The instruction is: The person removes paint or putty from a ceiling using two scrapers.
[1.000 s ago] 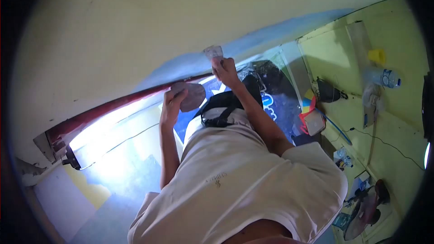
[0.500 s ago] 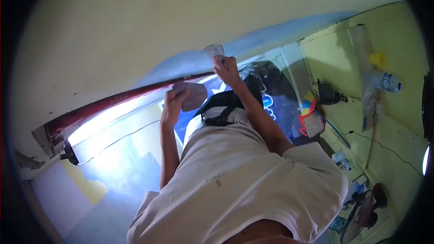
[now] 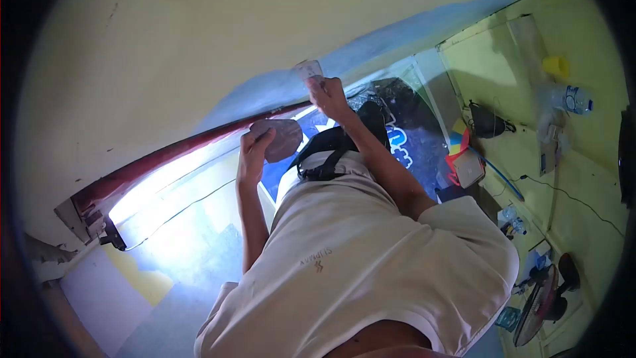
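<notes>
My left hand [image 3: 254, 152] is closed on the edge of a flat grey-brown piece [image 3: 282, 140] with a rounded outline, thumb on top. Higher up, my right hand [image 3: 328, 98] grips a small pale, flat scraper-like tool [image 3: 308, 70]. The tool's wide end lies against or very near the cream wall [image 3: 172, 46], at the edge of its blue patch [image 3: 265, 96]; contact cannot be made out. The two hands are apart, with the flat piece lower and to the left of the tool.
A red beam [image 3: 152, 159] with a bright light runs below the wall. On the right are a plastic bottle [image 3: 575, 99], a yellow cup [image 3: 555, 65], a black bag [image 3: 487, 120], a laptop-like item [image 3: 469, 168], a cable and a fan [image 3: 536, 305].
The view has shifted slightly. My right hand and its tool have moved a little to the left and up; my left hand still holds the flat piece in nearly the same place.
</notes>
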The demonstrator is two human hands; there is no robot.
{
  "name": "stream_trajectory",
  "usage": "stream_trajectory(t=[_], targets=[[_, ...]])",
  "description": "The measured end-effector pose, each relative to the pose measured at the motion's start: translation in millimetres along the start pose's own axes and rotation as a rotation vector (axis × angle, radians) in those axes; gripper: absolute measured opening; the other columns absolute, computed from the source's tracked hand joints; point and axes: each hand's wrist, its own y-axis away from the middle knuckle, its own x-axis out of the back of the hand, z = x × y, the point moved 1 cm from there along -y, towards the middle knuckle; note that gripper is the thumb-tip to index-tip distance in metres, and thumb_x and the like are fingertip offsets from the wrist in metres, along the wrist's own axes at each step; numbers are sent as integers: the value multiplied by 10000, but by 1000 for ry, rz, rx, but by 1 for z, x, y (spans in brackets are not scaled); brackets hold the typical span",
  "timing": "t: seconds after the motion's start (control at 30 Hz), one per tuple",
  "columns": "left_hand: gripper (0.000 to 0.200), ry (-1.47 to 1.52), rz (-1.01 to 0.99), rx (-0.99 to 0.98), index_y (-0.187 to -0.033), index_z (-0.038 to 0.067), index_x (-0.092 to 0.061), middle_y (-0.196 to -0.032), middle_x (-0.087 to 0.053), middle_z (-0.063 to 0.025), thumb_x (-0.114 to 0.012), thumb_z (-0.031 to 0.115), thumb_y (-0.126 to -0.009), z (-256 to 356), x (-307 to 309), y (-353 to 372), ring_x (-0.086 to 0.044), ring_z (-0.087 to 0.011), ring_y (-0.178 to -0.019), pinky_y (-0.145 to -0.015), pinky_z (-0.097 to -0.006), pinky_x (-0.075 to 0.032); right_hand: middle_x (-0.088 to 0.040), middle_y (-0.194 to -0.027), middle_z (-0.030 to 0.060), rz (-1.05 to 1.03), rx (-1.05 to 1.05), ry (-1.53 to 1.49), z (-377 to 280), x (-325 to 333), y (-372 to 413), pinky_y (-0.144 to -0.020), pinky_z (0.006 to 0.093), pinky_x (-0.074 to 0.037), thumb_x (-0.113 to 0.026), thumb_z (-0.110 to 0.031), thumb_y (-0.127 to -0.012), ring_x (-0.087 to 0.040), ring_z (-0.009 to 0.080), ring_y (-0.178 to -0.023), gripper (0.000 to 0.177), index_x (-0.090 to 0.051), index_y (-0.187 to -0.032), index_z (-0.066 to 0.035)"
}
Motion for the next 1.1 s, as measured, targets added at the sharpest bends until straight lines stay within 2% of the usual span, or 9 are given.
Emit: stream_trajectory(t=[0.03, 0.07, 0.13, 0.2, 0.47, 0.73, 0.87, 1.0, 1.1], targets=[[215, -2, 9, -17, -1058, 3, -667, -983, -682, -56, -646, 152, -904, 0, -1, 3, -622, -133, -903, -818, -283, -481, -425, -518, 27, 25, 44, 116, -5, 5, 3, -480, 328, -354, -547, -335, -974, -391, 75, -541, 399, -588, -756, -3], [215, -4, 17, -46, -1050, 2, -669, -978, -683, -56, -651, 155, -900, 2, -3, 3, -622, -130, -901, -812, -280, -481, -420, -526, 32, 18, -86, -56, 9, 7, 6, -481, 336, -352, -553, -346, -969, -394, 81, -542, 412, -577, -738, -6], [221, -12, 43, -47, -1047, -1, -670, -974, -682, -53, -655, 162, -898, -2, 1, 0, -621, -129, -901, -811, -280, -482, -434, -527, 24, 23, 12, -31, -8, 4, 5, -480, 330, -357, -561, -361, -968, -398, 85, -534, 431, -571, -732, -1], [225, -3, 48, -18, -1047, -2, -669, -973, -683, -55, -657, 166, -898, -10, -1, 5, -623, -132, -902, -812, -281, -483, -466, -523, 15, -14, -36, 72, -29, -3, -3, -477, 329, -362, -565, -372, -966, -425, 90, -517, 450, -574, -728, 9], [226, 21, 20, -26, -1060, -14, -668, -984, -689, -68, -645, 149, -907, -2, -1, 2, -630, -146, -905, -826, -285, -481, -505, -492, 51, -6, -77, 21, 2, 6, 9, -481, 341, -390, -560, -400, -957, -492, 124, -488, 525, -577, -641, 18], [225, 5, -6, -22, -1068, -12, -664, -983, -686, -56, -638, 144, -907, -2, -2, 2, -623, -135, -902, -826, -283, -477, -506, -495, 59, 8, 27, 24, -11, 3, 1, -471, 347, -387, -555, -376, -962, -501, 122, -489, 483, -599, -688, 19], [218, 6, 5, -43, -1067, 1, -669, -984, -685, -51, -639, 144, -906, 1, 1, 3, -621, -130, -902, -824, -278, -478, -472, -497, 48, 40, 9, 64, 15, 6, 4, -478, 340, -377, -550, -371, -967, -451, 118, -492, 442, -629, -765, 14], [225, -28, 33, 25, -1077, -5, -660, -992, -685, -52, -632, 147, -913, 4, -2, 7, -620, -128, -904, -829, -283, -477, -455, -521, 29, 20, 4, 29, -6, -4, -1, -477, 324, -361, -574, -399, -958, -420, 89, -528, 497, -551, -671, 6], [222, 13, -10, -47, -1056, -16, -663, -975, -688, -59, -640, 151, -912, 4, 0, 4, -624, -129, -905, -820, -275, -482, -449, -522, 11, 3, -98, -32, -14, -2, 6, -474, 305, -359, -562, -405, -966, -423, 81, -524, 502, -548, -660, -7]])
